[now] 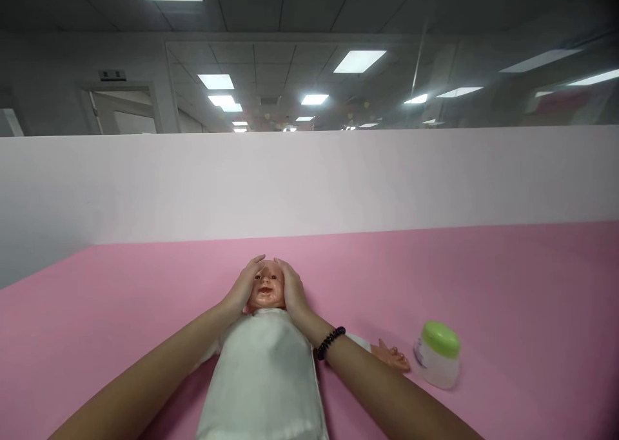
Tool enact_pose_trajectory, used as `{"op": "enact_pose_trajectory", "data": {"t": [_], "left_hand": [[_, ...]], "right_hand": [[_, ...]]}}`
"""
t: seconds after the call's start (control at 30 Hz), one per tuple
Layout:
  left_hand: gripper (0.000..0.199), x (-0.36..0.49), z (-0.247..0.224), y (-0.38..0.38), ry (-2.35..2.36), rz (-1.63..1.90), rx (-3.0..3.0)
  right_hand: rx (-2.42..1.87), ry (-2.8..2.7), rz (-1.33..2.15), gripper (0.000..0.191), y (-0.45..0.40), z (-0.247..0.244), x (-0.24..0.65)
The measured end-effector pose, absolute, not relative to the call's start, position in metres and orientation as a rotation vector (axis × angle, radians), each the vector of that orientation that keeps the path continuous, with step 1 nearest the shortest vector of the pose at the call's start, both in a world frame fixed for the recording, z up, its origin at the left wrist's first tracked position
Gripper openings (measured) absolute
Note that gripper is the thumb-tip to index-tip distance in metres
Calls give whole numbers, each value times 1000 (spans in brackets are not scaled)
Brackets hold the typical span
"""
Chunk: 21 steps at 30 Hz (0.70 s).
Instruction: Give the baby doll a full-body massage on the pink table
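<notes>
First, set both forearms clear of the torso of the baby doll (265,388), which lies face up on the pink surface (512,291), its crown pointing away from the wearer. Rest no weight on its white garment (264,362). At the right wrist, check that the black beaded bracelet (331,342) does not snag the cloth. Clearance matters here too: the right forearm passes over the doll's outstretched arm, and the doll's hand (393,357) projects beyond it, near a jar (439,369) with its green lid (441,339) fitted.

Farther out, the left hand (246,284) and the right hand (293,290) are open and lightly cupped, one against each side of the doll's head (268,293), fingers extended toward the forehead. Match the pressure of the two palms so that the head does not roll. Curve the fingers to the skull rather than pinching, and hold the tips clear of the eyes. Align the head with the torso to avoid twisting the neck.

Behind the surface stands a plain white panel (309,182); above it, a glazed partition (271,82) shows lit ceiling fixtures.
</notes>
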State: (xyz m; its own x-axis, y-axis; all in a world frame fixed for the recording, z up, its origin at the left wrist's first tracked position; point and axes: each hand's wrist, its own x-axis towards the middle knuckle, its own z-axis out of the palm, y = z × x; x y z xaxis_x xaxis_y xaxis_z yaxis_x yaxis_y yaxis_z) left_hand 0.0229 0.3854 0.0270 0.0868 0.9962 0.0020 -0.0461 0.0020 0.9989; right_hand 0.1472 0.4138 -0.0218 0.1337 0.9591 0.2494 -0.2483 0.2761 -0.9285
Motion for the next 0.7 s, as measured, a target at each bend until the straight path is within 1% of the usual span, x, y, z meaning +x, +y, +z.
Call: {"op": "enact_pose_trajectory", "data": {"t": [0.1,0.2,0.37,0.57,0.7], "left_hand": [[45,19,23,384,1062,1202,1170],[40,17,21,384,1045,1202,1193],[43,13,15,382,992,1205,1297],[55,9,10,376,952,1186,1273],[57,9,12,373,926,1183,1234]], "right_hand": [[-802,-1045,1070,46,409,-18,146],[-791,-1073,1113,51,401,-12,149],[-831,-1148,1189,59,388,-9,157],[-903,-1236,1166,63,379,-4,163],[-922,-1235,1150,61,377,0,164]]}}
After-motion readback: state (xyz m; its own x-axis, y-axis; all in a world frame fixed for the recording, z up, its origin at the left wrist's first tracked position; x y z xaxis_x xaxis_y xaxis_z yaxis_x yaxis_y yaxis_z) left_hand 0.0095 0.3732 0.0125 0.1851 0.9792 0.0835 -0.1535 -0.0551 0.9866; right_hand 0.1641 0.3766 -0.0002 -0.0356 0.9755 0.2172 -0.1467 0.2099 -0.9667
